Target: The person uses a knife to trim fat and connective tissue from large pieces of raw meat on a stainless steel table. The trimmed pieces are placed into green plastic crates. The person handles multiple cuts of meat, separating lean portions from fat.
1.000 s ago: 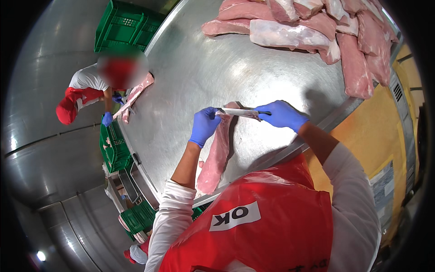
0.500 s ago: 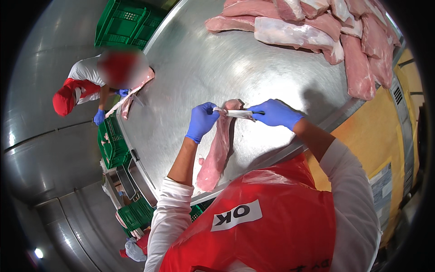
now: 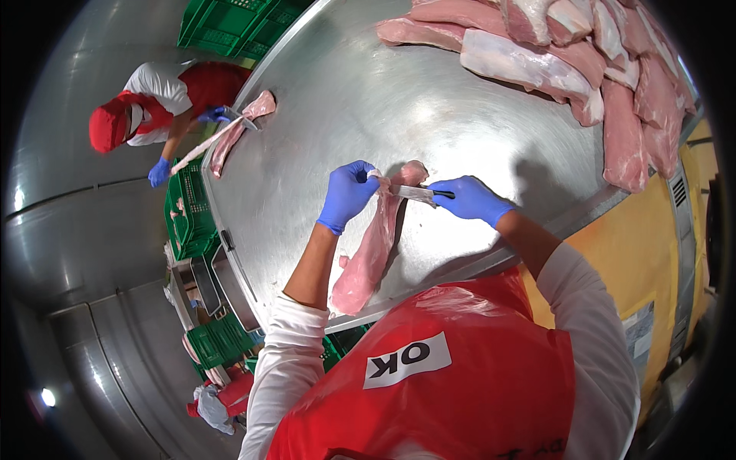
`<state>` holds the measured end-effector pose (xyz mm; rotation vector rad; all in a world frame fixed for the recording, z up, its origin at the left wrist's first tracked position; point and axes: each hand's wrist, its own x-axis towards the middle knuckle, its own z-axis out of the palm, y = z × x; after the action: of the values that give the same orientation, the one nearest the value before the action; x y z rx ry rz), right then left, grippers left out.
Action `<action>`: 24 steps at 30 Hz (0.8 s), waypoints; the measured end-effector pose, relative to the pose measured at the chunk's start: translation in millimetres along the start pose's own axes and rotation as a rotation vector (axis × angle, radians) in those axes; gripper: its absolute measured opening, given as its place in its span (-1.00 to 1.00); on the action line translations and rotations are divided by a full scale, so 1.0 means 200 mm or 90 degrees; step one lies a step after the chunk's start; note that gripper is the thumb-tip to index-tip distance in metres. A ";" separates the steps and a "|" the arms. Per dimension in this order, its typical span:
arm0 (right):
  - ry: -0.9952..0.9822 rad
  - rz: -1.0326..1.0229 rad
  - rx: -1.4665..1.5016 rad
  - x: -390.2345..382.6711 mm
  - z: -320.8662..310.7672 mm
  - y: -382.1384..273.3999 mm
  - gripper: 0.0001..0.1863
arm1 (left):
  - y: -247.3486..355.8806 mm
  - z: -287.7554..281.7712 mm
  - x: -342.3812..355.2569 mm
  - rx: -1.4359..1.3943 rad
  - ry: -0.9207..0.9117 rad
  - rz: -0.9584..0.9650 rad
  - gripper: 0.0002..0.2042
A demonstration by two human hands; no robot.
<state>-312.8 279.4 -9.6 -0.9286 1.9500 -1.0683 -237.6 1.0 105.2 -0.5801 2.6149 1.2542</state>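
A long pink strip of meat [image 3: 369, 253] lies on the steel table in front of me, its narrow end pointing away. My left hand [image 3: 349, 197], in a blue glove, pinches a pale flap of trim at the meat's far left side. My right hand [image 3: 471, 199], also gloved in blue, grips the dark handle of a knife [image 3: 414, 193]. The knife's blade points left and touches the meat beneath the pinched flap. A small scrap of meat [image 3: 343, 261] sits beside the strip's left edge.
The steel table [image 3: 322, 100] carries a pile of meat pieces [image 3: 537, 65] at the far right. Across its left edge, a co-worker [image 3: 165, 107] in a red apron cuts another piece of meat [image 3: 230, 142]. Green crates [image 3: 192, 207] stand along that side.
My left hand has lifted the flap slightly up and right, and the knife has tilted at the meat. The co-worker's hand has pulled a pale strip further left. The whole view has shifted a little.
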 end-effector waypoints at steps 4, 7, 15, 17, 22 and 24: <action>0.141 -0.081 -0.044 0.15 0.21 -0.07 -0.71 | 0.04 -0.01 -0.01 -0.059 0.019 0.004 -0.89; 0.074 -0.048 0.054 0.13 0.20 -0.15 -0.70 | 0.00 -0.05 -0.02 -0.073 0.039 -0.009 -0.90; 0.000 -0.018 0.021 -0.02 0.16 -0.06 -0.73 | -0.03 -0.08 -0.09 -0.101 0.093 0.001 -0.85; -0.006 -0.004 -0.016 0.08 0.21 -0.17 -0.73 | -0.04 -0.08 -0.08 -0.111 0.101 0.012 -0.84; -0.027 -0.026 -0.038 0.08 0.20 -0.19 -0.71 | -0.03 -0.14 -0.13 -0.135 0.114 0.006 -0.83; -0.067 -0.022 -0.016 0.01 0.17 -0.11 -0.70 | -0.03 -0.16 -0.16 -0.137 0.118 0.006 -0.83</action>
<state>-278.7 257.0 -4.5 -1.0154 1.8715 -0.9966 -205.9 -18.0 131.0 -0.7551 2.6477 1.5667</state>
